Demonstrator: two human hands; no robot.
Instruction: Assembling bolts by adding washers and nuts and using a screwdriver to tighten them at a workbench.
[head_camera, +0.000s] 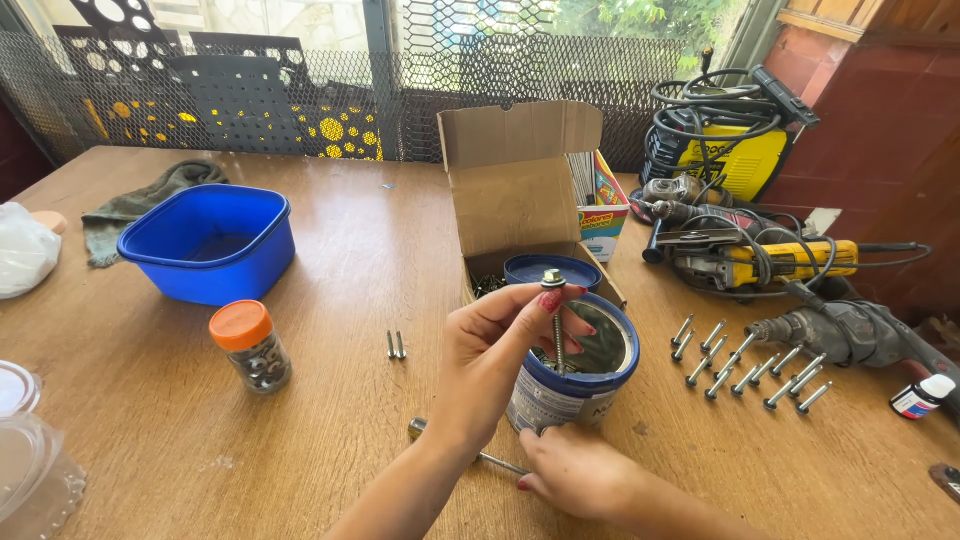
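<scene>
So the left hand (490, 355) was up over the round tin (575, 375), fingers pinched around a long bolt (556, 325) near its head, holding it upright with the shank hanging down into the open tin. That tin had a blue rim and shiny inside, and some hardware was sitting in the bottom, too dark to make out exactly. The right hand (575, 470) was down low on the wooden table (330, 400), fingers curled against the near side of the tin at its base; couldn't tell if it was really gripping or just steadying it. Another long bolt (470, 450) was lying flat on the table just beside that hand, partly hidden behind the left wrist.

Right behind the tin was its blue lid (550, 270), leaning in the mouth of an open cardboard box (515, 195). Off to the right, a bunch of bolts (745, 365) were laid out in rows, near a grey power drill (850, 335) and a yellow angle grinder (770, 260). Two short bolts (396, 345) were lying side by side to the left of the tin. Further left there was a small jar with an orange cap (250, 347) and a blue plastic tub (210, 243).
</scene>
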